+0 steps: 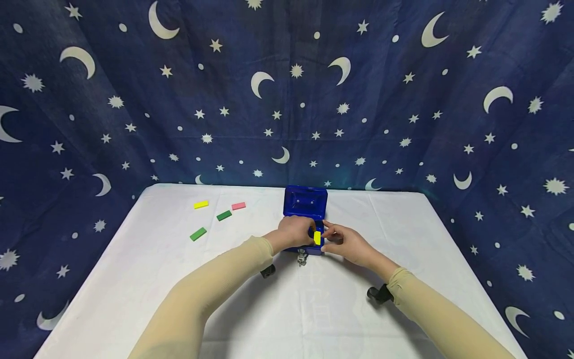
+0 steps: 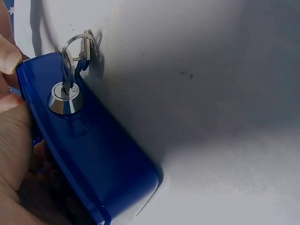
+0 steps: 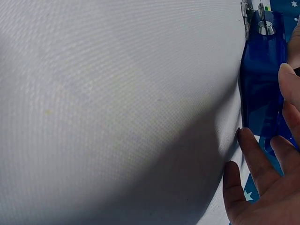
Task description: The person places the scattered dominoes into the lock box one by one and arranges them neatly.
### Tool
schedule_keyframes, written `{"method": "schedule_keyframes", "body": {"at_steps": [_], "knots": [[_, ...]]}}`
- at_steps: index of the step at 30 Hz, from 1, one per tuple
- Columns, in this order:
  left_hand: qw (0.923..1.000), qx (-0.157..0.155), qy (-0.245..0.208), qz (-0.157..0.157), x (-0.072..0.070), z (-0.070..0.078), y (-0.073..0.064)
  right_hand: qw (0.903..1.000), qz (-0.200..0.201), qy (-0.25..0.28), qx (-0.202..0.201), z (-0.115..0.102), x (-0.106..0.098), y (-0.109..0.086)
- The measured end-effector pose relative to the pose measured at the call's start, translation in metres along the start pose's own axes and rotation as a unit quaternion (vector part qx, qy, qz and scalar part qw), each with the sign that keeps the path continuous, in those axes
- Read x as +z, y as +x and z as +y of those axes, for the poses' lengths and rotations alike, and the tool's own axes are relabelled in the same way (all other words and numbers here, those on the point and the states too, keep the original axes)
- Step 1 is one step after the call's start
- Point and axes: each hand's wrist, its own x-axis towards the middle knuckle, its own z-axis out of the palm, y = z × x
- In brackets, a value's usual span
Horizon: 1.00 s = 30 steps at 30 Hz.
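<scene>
A blue metal cash box (image 1: 306,202) stands on the table with its lid up. Keys (image 2: 86,51) on a ring hang from the lock (image 2: 65,97) in its front. My left hand (image 1: 297,230) reaches over the open box, its fingers bent down inside and pinching a small yellow block (image 1: 317,238); the wrist view hides these fingertips behind the front wall. At the box's right end is my right hand (image 1: 352,247), fingers spread and loosely extended. Its thumb (image 3: 288,82) lies at the front rim, with the other fingertips close to the end wall.
Left of the box lie a yellow block (image 1: 201,204), a pink block (image 1: 238,206) and two green blocks, one nearer (image 1: 198,234) and one farther (image 1: 224,215). A white cloth (image 1: 341,319) covers the table. Dark blue star-patterned curtains (image 1: 305,124) enclose its back and sides.
</scene>
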Motion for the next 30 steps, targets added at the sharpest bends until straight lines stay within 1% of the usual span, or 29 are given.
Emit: {"method": "schedule_keyframes", "body": {"at_steps": [9,15,18,22,25,27,30], "knots": [[1.0,-0.001,-0.002,0.006,0.001,0.0,0.0,0.9998,-0.001,0.011,-0.014,0.004,0.002,0.002],[0.9999,-0.005,-0.012,0.0,0.001,0.001,-0.001,1.0,-0.001,0.006,-0.004,0.002,0.001,0.002],[0.9998,-0.007,-0.018,0.002,-0.002,-0.001,-0.003,1.0,-0.003,0.004,-0.006,0.0,0.001,0.002],[0.9993,-0.007,-0.034,0.015,-0.008,-0.005,-0.008,1.0,-0.002,0.003,-0.007,-0.001,0.001,0.001],[0.9981,-0.001,-0.054,0.03,-0.013,-0.011,-0.012,1.0,-0.001,0.0,-0.004,0.0,0.001,0.0],[0.9966,0.007,-0.07,0.042,-0.015,-0.017,-0.015,1.0,-0.002,-0.003,-0.004,0.0,0.001,0.0],[0.9925,0.03,-0.101,0.061,-0.02,-0.027,-0.02,1.0,-0.003,0.0,-0.005,-0.001,0.001,-0.001]]}}
